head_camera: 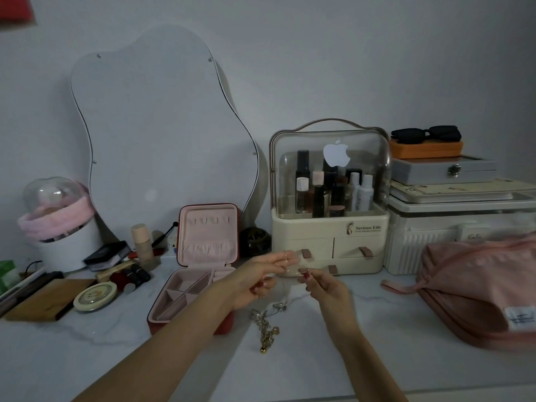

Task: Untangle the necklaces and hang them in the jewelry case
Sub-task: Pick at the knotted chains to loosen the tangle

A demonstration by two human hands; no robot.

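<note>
Head view, vanity top, dim light. Both hands raised at frame centre, close together but not touching. Left hand point(258, 278) palm-up-ish, fingers mostly extended, thumb & a finger pinching smth thin; right hand point(323, 285) fingers curled, pinching at fingertips too. A fine chain point(282, 291) seems to hang btwn/below them, very faint & blurred, so can't tell exactly which fingers hold it.

Below the hands, lower centre of frame, tangled necklaces point(266, 326) lie on the white marble-look countertop point(377, 358): silver bits on top, gold chain w/ charms trailing toward bottom edge. Silver strand rises from the pile toward the hands.

Jewelry case point(200, 265) just left of the hands, open: red outside, pink lining, lid upright w/ a row of hooks near its top & a gathered pocket under them; base w/ divided compartments. No necklace seen on the hooks.

Behind case, upper left: wavy-edged mirror point(162, 126) leaning on the wall. Right of centre: cream cosmetics organizer point(330, 227) w/ clear dome, bottles inside, drawers below. Far right: pink pouch point(481, 288) on the counter, stacked boxes behind it w/ sunglasses point(426, 134) on top. Left side: round tin point(95, 295), foundation bottle point(142, 240), white tub w/ pink headband point(56, 224).
</note>
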